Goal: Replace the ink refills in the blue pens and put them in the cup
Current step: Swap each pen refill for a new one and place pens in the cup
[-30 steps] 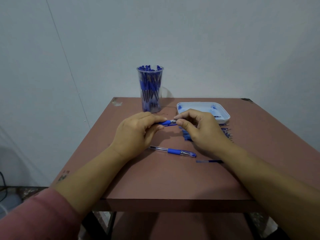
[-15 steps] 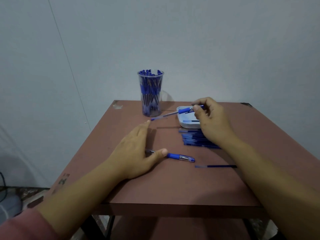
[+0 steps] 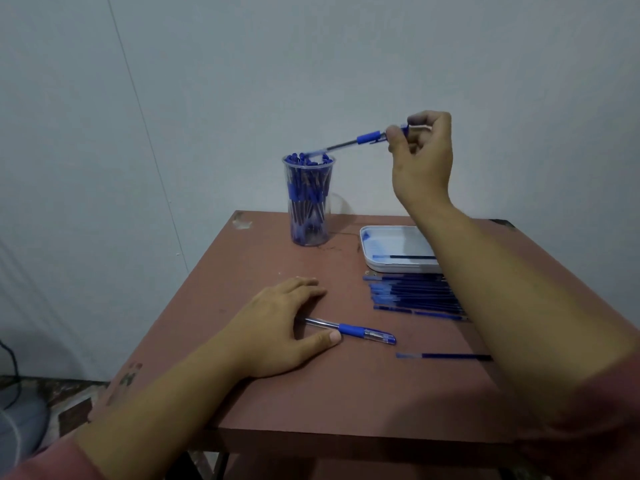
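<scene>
A clear plastic cup packed with several blue pens stands at the table's far edge. My right hand is raised above and to the right of it, pinching a blue pen by its cap end; the pen's far tip hangs over the cup's rim. My left hand rests flat on the table with straight fingers, its thumb touching the clear barrel of a second blue pen that lies there. A row of several loose blue refills lies under my right forearm.
A white tray holding a refill sits right of the cup. A single refill lies near my right arm. The brown table stands against a pale wall; its front edge is close to me.
My right hand lifted the pen from above the tray up to the cup's rim. My left hand stayed on the table over the second pen.
</scene>
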